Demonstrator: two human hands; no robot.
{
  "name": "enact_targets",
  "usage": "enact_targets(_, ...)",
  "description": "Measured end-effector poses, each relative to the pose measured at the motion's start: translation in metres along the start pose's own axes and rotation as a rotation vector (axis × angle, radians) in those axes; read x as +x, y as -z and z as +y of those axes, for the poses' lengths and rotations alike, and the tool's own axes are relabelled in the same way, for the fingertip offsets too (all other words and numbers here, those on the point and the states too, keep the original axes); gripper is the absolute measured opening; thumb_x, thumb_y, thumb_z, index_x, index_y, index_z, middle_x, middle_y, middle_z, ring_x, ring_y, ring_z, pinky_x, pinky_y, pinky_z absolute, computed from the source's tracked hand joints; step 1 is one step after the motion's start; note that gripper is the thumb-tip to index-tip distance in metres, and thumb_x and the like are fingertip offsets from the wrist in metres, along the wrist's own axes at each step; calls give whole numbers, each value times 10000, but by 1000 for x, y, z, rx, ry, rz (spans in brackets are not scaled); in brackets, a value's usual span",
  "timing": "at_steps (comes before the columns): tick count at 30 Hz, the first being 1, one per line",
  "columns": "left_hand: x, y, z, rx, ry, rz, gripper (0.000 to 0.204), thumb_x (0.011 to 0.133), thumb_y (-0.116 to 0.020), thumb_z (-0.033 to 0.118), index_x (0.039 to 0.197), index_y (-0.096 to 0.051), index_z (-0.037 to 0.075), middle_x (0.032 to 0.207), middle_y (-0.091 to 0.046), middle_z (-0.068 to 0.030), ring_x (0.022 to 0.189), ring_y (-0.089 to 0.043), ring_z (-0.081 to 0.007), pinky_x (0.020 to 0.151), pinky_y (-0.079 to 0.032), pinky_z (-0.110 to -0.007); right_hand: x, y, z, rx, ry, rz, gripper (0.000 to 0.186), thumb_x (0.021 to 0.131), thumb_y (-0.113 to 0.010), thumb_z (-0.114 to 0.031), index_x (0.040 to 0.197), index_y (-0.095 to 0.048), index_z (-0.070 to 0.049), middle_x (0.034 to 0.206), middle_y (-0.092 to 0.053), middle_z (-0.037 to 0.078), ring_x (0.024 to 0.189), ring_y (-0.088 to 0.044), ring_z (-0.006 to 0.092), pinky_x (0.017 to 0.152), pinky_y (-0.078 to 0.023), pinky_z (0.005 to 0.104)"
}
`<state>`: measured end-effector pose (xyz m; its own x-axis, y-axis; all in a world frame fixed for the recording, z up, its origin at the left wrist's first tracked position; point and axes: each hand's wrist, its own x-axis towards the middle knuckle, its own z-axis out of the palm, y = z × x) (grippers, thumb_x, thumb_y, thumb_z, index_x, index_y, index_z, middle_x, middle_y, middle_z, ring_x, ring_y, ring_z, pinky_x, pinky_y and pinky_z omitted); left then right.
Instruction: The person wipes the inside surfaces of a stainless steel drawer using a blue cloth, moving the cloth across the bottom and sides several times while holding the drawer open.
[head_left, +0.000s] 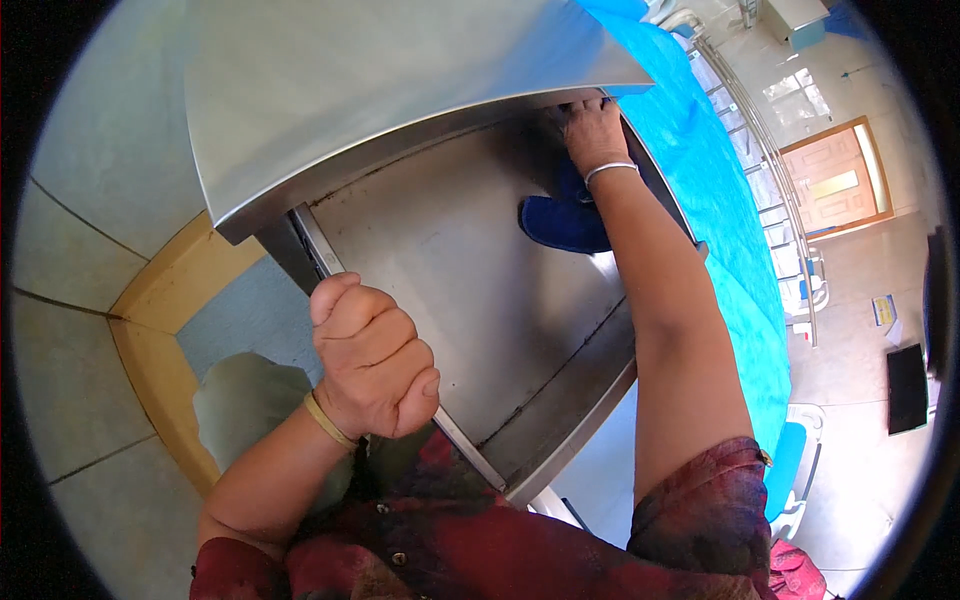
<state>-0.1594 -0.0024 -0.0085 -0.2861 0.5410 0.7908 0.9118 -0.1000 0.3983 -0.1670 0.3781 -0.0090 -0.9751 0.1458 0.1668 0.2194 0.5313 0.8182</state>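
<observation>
A metal drawer (430,260) is pulled out beneath the steel top of a cabinet (390,50). My left hand (370,355) is closed round the drawer's left side edge, knuckles up. My right hand (595,135) reaches into the back right corner of the drawer with its fingers curled; what they hold, if anything, is hidden. A dark blue flat, padded-looking item (555,228) lies in the drawer just below my right hand, partly hidden by my arm.
A bright blue covered bed (740,320) with side rails runs along the right. A wooden door (830,178) and a black screen-like panel (905,390) are farther right. A tiled wall (100,390) with a yellow border (160,290) is at left.
</observation>
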Motion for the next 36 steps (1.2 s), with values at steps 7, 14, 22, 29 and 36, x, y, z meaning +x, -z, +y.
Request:
enact_targets(7, 2, 5, 5, -9, 1, 39, 161, 617, -528, 236, 518, -464, 126, 602, -395, -23, 633, -452, -196, 805, -327, -393, -34, 29, 4, 15, 87, -177, 189, 778, -508, -160, 823, -676, -85, 991, -560, 90, 940, -529, 232, 721, -427, 350)
enact_targets(14, 0, -2, 11, -22, -26, 23, 167, 620, -486, 253, 522, -455, 121, 599, -424, -31, 641, -447, -225, 784, -318, -422, 29, -68, -3, 749, -589, -250, 244, 791, -531, -191, 910, -651, -15, 1125, -545, 185, 1068, -532, 284, 809, -478, 340)
enact_targets(22, -8, -8, 14, 13, -21, 20, 200, 685, -457, 253, 528, -454, 129, 608, -432, -26, 662, -434, -221, 811, -293, -422, 25, 47, -41, 2506, -1282, 226, 270, 849, -425, -182, 1050, -561, -63, 1097, -576, 109, 1024, -518, 250, 861, -396, 311)
enact_targets(29, -9, -14, 52, -8, -10, 15, 217, 706, -449, 247, 529, -455, 122, 603, -427, -28, 648, -425, -222, 832, -285, -423, -11, 94, -80, 2090, -883, 433, 427, 768, -386, 115, 1182, -345, 21, 1220, -435, 175, 1132, -413, 279, 990, -289, 305)
enact_targets(36, -4, -5, 66, 45, 18, 26, 201, 663, -474, 254, 516, -456, 117, 592, -422, -27, 643, -442, -214, 805, -301, -415, -9, 106, -61, 1992, -946, 396, 463, 799, -510, -6, 1222, -321, 4, 1246, -422, 180, 1163, -409, 282, 994, -293, 317)
